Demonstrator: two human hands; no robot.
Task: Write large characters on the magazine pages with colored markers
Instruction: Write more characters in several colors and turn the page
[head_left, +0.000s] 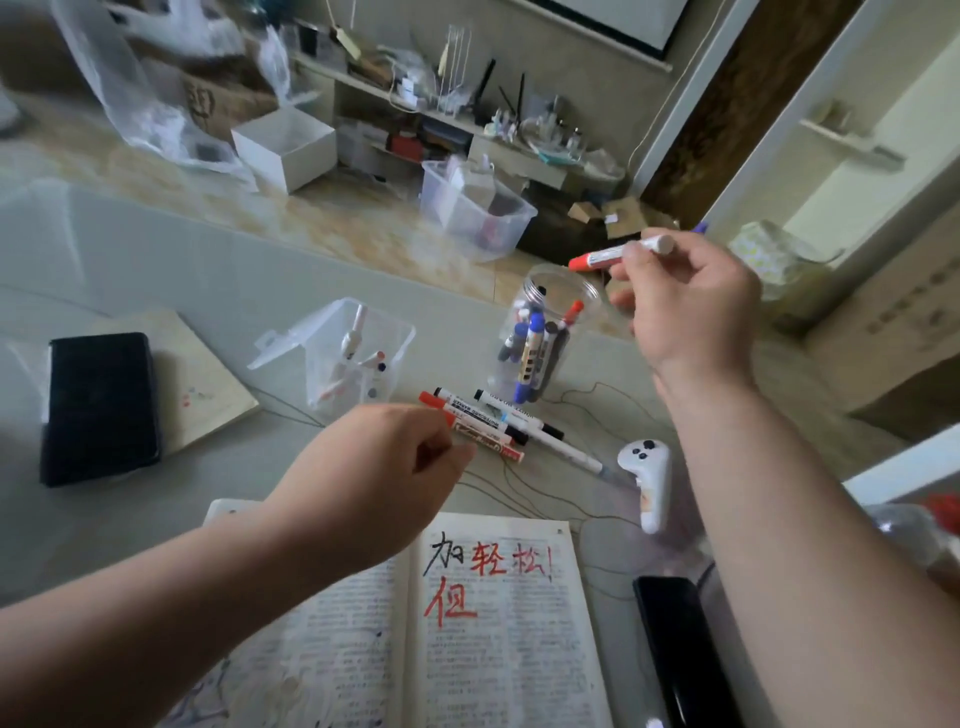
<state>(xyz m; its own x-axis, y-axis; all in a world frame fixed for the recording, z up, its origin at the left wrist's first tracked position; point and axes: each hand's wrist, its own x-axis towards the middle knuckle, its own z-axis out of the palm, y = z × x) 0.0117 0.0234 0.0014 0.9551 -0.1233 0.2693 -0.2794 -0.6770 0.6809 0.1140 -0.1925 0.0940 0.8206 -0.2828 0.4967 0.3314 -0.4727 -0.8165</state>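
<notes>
An open magazine (498, 639) lies at the table's near edge, its right page carrying large black and red characters. My right hand (685, 306) is raised above the clear jar (540, 338) of markers and grips a red-capped marker (618, 253). My left hand (379, 467) hovers with curled fingers over the near end of several loose markers (498, 421) lying beyond the magazine. Whether it pinches one of them is hidden.
A clear plastic box (348, 358) holding markers stands left of the jar. A black phone (98, 408) rests on a notebook at the left. A white controller (649, 483) and a black device (680, 649) lie to the right of the magazine.
</notes>
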